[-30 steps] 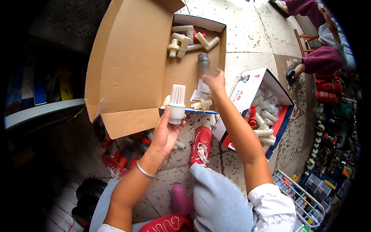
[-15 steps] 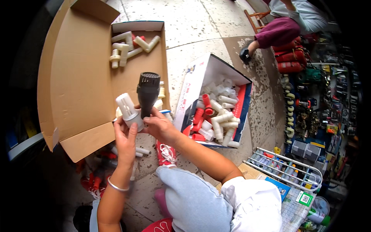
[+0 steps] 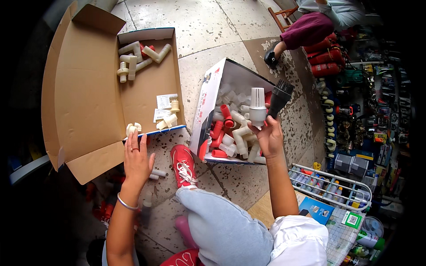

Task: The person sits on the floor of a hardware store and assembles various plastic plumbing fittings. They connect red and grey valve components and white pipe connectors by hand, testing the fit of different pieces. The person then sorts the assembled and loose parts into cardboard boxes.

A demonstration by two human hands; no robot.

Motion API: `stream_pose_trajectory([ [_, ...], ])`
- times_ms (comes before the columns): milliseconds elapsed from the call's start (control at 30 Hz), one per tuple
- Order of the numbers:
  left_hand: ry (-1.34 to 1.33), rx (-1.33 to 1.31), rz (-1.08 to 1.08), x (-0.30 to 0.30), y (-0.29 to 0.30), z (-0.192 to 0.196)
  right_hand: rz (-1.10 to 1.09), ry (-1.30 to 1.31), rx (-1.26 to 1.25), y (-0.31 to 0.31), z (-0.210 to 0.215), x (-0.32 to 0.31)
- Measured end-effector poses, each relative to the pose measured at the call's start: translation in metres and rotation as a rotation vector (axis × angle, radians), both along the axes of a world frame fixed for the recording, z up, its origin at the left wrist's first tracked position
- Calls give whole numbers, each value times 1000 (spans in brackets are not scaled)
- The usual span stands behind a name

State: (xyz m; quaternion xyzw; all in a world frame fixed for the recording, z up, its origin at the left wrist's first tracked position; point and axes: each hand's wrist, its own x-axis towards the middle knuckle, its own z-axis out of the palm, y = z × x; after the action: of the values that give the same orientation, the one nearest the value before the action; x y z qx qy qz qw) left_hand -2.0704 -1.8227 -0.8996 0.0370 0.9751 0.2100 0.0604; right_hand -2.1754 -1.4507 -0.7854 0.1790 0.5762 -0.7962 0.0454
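Observation:
My right hand is closed round two slotted strainer fittings, one white and one black. Both point upward over the right side of a white printed box. That box holds many white and red plastic pipe fittings, among them a red elbow. My left hand has its fingers stretched out at the near edge of an opened cardboard box. Just beyond the fingertips sits a small cream fitting; whether they touch it I cannot tell.
White elbow fittings lie at the cardboard box's far end; paper slips lie nearer. A white wire rack holds bottles at right. Another person's leg is at the top right. My red shoe stands between the boxes.
My hands have moved apart. The right carried both strainers rightward over the white box; the left let go of the white one and opened near the cardboard box's edge. The view shifted slightly.

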Motion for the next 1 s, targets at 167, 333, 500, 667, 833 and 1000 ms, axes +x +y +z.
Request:
stream_pose_trajectory([
  [167,-182,-203,-38,10,-13,-32,-120,48,1126,72,-46,-10],
  [333,-104,-242,-26,17,-20,-50,164,442,1175,-83,-37,-29],
  [500,-127,-287,-54,14,-20,-52,788,606,1173,-205,-111,-74],
  [667,-90,-298,-37,15,-18,-60,886,734,1521,-272,-181,-158],
  [833,-135,-362,-27,18,-12,-66,945,881,1643,-314,-183,-186],
  [1000,-110,-351,-15,20,-12,-72,1089,648,1641,-299,-185,-183],
])
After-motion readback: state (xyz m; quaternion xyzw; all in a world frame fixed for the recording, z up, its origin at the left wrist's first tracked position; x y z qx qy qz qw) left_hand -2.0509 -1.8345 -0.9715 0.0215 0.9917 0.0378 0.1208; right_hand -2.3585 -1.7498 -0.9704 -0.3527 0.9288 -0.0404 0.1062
